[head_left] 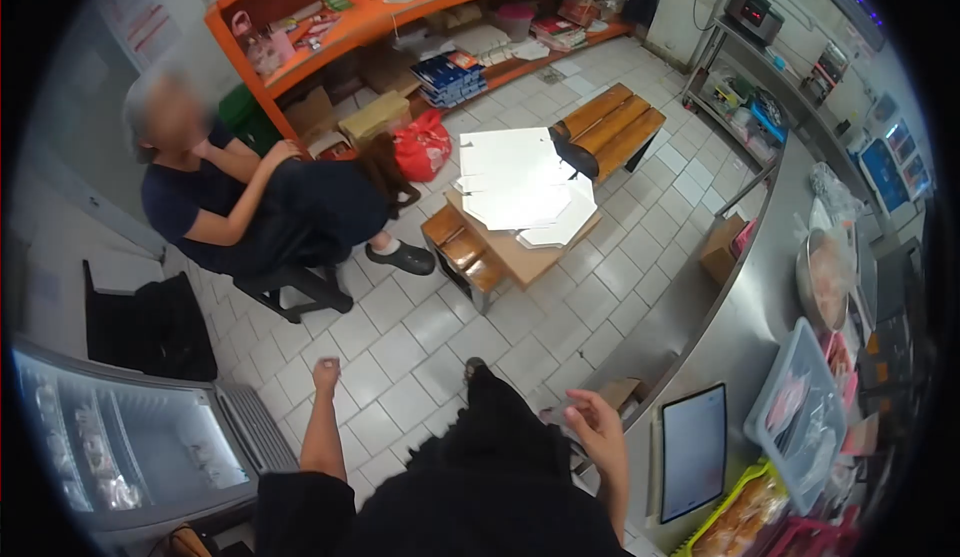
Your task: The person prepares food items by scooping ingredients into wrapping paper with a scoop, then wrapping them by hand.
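My left hand (326,375) hangs over the tiled floor on the left, its fingers curled in, with nothing showing in it. My right hand (597,429) is beside the steel counter, fingers partly bent and apart, holding nothing. The thing nearest it is a tablet (693,454) with a lit screen on the counter's edge. Behind the right hand an open cardboard box (618,397) shows in part below the counter. Ahead, flat white cardboard sheets (520,182) lie stacked on brown cardboard (535,262) over a wooden bench (465,247).
A person (215,177) sits on a dark stool (290,292) at the left. A glass-door fridge (130,437) stands lower left. Along the right runs the steel counter (745,307) with a blue plastic basket (800,407) and a metal bowl (824,282). Orange shelving (290,82) lines the back.
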`<move>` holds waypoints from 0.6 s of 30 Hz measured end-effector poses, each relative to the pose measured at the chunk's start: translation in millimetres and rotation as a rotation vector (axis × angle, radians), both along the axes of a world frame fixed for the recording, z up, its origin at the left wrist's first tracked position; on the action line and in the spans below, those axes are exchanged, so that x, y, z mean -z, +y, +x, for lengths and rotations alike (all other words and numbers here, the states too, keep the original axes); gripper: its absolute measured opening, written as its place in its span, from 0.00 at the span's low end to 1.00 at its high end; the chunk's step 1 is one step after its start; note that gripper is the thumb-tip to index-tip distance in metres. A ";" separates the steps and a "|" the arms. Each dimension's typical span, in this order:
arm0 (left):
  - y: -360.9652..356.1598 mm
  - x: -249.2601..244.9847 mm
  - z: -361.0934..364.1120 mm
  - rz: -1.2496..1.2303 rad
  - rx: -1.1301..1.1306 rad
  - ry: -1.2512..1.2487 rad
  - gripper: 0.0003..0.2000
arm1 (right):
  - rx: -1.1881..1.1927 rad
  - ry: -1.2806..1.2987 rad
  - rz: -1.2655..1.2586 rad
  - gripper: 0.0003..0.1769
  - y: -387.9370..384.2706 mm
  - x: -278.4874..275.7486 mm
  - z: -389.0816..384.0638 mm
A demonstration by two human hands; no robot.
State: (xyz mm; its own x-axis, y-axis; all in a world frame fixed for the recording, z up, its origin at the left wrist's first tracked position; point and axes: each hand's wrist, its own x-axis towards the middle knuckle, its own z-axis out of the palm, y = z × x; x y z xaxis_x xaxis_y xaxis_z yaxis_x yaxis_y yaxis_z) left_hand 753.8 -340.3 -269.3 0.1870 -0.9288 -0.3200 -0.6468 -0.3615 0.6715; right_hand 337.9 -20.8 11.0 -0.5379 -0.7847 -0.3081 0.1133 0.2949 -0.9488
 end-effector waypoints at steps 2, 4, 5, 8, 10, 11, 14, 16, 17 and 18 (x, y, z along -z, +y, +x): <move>2.9 -1.8 -47.2 0.068 0.008 0.067 0.09 | 0.015 -0.006 0.016 0.15 -19.3 2.6 -21.8; -13.1 18.5 -94.1 0.196 0.085 0.279 0.10 | 0.044 -0.032 0.012 0.15 -43.0 12.3 -40.5; -5.8 20.0 -116.7 0.349 0.204 0.238 0.12 | 0.069 -0.014 -0.014 0.15 -51.0 18.8 -48.5; 18.1 26.5 -169.9 0.512 0.826 -0.180 0.20 | 0.259 0.046 0.093 0.15 -74.8 11.9 -61.8; 8.4 19.9 -190.7 0.533 0.868 -0.226 0.22 | 0.264 0.074 0.111 0.15 -81.3 13.6 -68.1; -3.0 18.3 -205.6 0.532 0.893 -0.269 0.24 | 0.252 0.107 0.107 0.15 -86.1 16.3 -72.4; -48.1 -18.6 -252.4 0.448 1.083 -0.399 0.22 | 0.251 0.036 0.148 0.15 -99.5 42.7 -86.3; -77.8 -10.4 -275.7 0.164 1.030 -0.334 0.19 | 0.216 0.011 0.196 0.15 -116.9 47.7 -101.8; -92.6 -12.1 -296.1 0.159 0.917 -0.298 0.18 | 0.189 -0.019 0.235 0.16 -128.1 50.2 -109.6; -105.3 -13.7 -317.6 0.112 0.817 -0.225 0.19 | 0.183 -0.023 0.242 0.16 -138.5 53.0 -118.1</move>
